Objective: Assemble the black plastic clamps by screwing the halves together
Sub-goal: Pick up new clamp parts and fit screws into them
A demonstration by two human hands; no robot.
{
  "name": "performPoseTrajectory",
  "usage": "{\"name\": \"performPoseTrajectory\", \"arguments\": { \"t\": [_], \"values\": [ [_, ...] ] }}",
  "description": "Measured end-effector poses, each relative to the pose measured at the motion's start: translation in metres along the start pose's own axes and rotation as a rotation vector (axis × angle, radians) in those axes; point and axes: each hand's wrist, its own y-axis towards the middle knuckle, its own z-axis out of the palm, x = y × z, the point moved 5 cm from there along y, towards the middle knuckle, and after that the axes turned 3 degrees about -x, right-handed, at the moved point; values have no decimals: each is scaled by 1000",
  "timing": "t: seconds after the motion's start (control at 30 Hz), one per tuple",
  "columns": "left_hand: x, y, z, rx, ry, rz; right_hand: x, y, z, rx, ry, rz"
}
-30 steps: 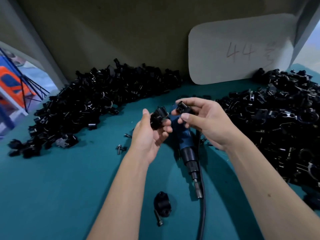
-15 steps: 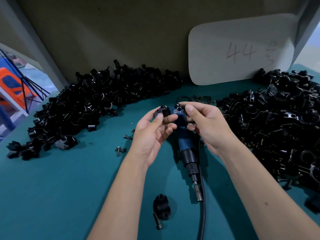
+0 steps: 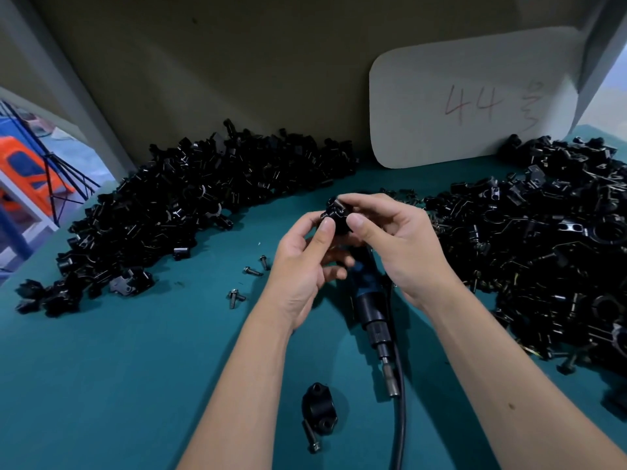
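Both halves have now met: left hand (image 3: 302,266) and right hand (image 3: 403,245) pinch the clamp (image 3: 336,215) together; screwing remains, driver (image 3: 369,310) untouched

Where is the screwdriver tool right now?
The electric screwdriver lies on the teal table in the middle of the head view, under both hands, just above the lone clamp half.

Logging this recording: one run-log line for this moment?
left hand: grips clamp halves | right hand: grips same | screwdriver: on table
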Motion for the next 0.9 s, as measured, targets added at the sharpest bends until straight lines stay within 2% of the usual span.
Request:
{"name": "performPoseTrajectory", "arguments": {
  "t": [0.2,0.3,0.43,0.6,0.9],
  "values": [
    [-1,5,-9,-108,-133,119,-2,0,3,4,48,24],
    [-3,6,-16,-129,-114,120,-4,-1,7,14,14,23],
    [-5,4,-19,-133,-60,130,-5,-2,3,-79,-43,31],
    [-5,5,-20,-133,-97,88,-5,-4,4,-99,-88,6],
    [-3,3,-19,-172,-159,37,-7,-2,4,36,-114,29]
  ]
}}
